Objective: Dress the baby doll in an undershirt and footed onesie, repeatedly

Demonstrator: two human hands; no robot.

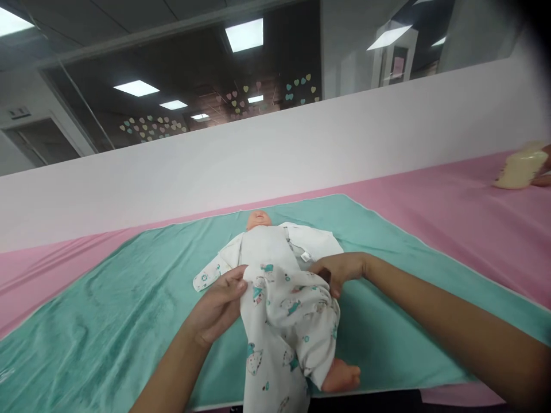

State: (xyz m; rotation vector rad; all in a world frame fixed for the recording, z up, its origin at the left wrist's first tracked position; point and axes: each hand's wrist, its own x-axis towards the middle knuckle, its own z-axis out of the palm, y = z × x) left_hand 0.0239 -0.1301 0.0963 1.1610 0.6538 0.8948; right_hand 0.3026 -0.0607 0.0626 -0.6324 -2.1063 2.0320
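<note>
Head view: L hand (221, 304) had cloth pinched btwn thumb & fingers at the waist of the printed trousers (275, 321), on their L side. R hand (338, 269) was at the R side of the same waist, touching the cloth; fingertips partly hidden, so can't tell if it gripped.

Doll (267, 244) lay face up, approx. mid-pic, btwn both hands, head (259, 218) at the far end, feet end twd the person. Trousers were on its lower body; one bare foot (340, 376) stuck out of the R leg, the L leg ran off the bottom edge. White top w/ sleeves spread out to both sides; small label (305, 256) nr the R sleeve.

Under doll: teal blanket (129, 292), a bit creased, atop pink sheet (447, 201). Behind: white wall (215, 178), then glass w/ heart stickers (150, 127). Far R, another person's hand (546, 166) held a pale yellow bottle (519, 170), blurred, over the pink.
</note>
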